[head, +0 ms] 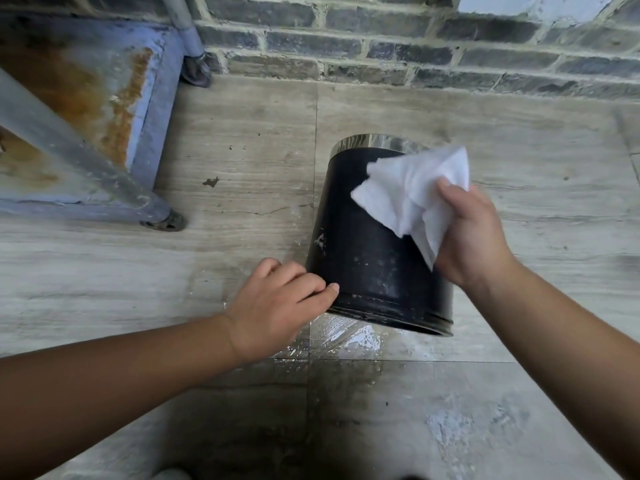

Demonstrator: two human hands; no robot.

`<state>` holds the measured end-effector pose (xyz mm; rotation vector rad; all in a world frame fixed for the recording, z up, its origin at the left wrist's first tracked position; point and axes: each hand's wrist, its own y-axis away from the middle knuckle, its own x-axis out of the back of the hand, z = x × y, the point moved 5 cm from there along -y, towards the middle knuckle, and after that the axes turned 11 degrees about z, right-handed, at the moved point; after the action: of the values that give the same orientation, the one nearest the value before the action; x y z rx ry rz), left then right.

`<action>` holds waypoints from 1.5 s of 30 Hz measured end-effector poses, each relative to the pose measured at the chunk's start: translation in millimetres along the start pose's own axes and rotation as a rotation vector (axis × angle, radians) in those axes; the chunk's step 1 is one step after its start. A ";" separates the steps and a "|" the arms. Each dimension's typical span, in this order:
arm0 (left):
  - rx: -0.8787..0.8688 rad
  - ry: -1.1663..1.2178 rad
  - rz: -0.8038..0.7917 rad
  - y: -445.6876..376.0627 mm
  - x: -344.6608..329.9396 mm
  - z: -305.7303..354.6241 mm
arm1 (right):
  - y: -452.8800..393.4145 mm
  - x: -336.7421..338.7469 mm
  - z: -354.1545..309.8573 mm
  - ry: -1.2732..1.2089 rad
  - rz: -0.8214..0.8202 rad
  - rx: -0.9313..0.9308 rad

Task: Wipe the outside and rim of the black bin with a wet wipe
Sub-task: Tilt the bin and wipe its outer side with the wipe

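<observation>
The black bin lies on its side on the tiled floor, its shiny metal rim pointing away toward the brick wall and its base toward me. White specks mark its side. My right hand holds a crumpled white wet wipe over the bin's upper right side. My left hand rests against the bin's lower left edge near the base, fingers curled and thumb touching the black wall.
A rusty blue metal frame with a diagonal bar and feet stands at the left. A dark brick wall runs along the back. A wet, soapy patch lies on the floor just below the bin's base.
</observation>
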<state>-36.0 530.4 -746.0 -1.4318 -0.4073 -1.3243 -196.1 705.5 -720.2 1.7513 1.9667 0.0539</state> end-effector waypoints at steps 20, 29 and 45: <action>0.007 -0.146 -0.044 0.3 -3.5 7.6 | 47.7 -58.7 41.8 1.448 -1.006 0.671; -0.082 0.080 -0.228 26.7 -3.0 -10.2 | 59.5 22.3 19.7 0.213 -0.388 -0.261; 0.468 -0.139 -0.434 -228.8 -122.4 -67.0 | 12.2 93.6 47.3 -0.527 0.204 -0.375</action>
<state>-293.8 602.6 -759.3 -1.0728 -1.0933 -1.3500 -170.8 781.6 -788.8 1.5171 1.3041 0.0254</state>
